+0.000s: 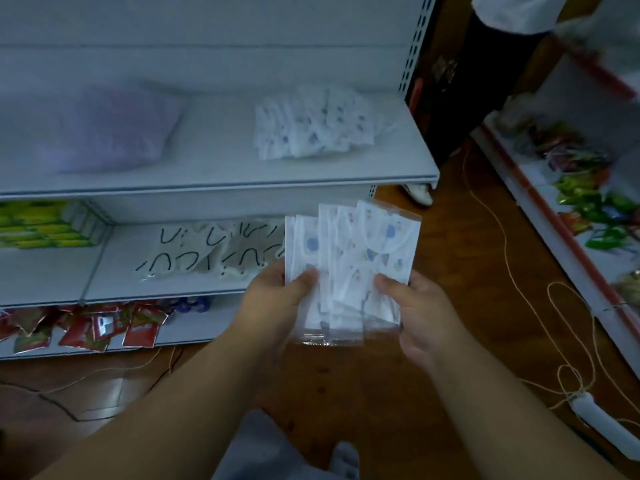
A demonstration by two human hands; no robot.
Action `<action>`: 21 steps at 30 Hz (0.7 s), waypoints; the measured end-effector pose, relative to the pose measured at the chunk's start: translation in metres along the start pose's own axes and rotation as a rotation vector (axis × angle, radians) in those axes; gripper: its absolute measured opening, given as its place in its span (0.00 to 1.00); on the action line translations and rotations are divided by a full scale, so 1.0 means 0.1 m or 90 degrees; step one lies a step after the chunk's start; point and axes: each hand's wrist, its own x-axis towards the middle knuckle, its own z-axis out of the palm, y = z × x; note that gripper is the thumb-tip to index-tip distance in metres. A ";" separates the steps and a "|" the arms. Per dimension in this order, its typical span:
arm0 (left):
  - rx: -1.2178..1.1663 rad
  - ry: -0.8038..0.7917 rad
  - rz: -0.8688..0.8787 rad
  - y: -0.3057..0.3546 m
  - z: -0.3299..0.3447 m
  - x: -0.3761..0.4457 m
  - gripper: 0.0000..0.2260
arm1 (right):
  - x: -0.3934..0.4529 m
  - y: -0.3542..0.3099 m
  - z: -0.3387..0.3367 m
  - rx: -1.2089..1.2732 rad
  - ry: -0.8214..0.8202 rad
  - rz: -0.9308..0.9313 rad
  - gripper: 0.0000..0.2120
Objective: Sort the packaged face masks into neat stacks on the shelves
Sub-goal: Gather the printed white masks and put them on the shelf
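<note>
Clear plastic sleeves, each with a white printed mask inside, make up the fanned bundle of packaged masks (349, 268) you hold at centre frame, in front of the shelving. Your left hand (277, 299) grips the bundle's left edge, thumb pressed on the front. Your right hand (420, 313) pinches the right edge, thumb on top. The packets are splayed and uneven, not squared.

Progress, as judged: partial. One group of matching printed masks (311, 123) lies on the upper shelf (221, 174), upper centre of the frame, but it is spread loose and overlapping, not a neat stack. On the middle shelf (104, 282), left of your hands, a second group with black ear loops (211, 251) lies scattered. Both need straightening, and your bundle is yet to be placed.

Surroundings: a pale purple bag (100, 133) occupies the upper shelf at left; green boxes (41, 223) sit at far left of the middle shelf; red sachets (90, 327) crowd the bottom shelf. A thin cord (519, 282) loops over the wooden floor at right, near a second rack of coloured packets (585, 188). Another person's clothing shows at upper right. Space beside the printed group appears open for your bundle.
</note>
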 end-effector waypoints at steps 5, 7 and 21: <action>-0.042 0.043 0.021 0.33 -0.07 0.17 0.08 | 0.20 -0.32 0.29 -0.067 -0.026 -0.044 0.10; -0.036 0.028 0.013 0.54 -0.15 0.31 0.07 | 0.35 -0.45 0.48 -0.093 -0.028 -0.048 0.09; 0.150 0.099 0.182 1.92 -0.26 1.90 0.12 | 1.75 -1.77 1.44 -0.335 0.129 -0.255 0.01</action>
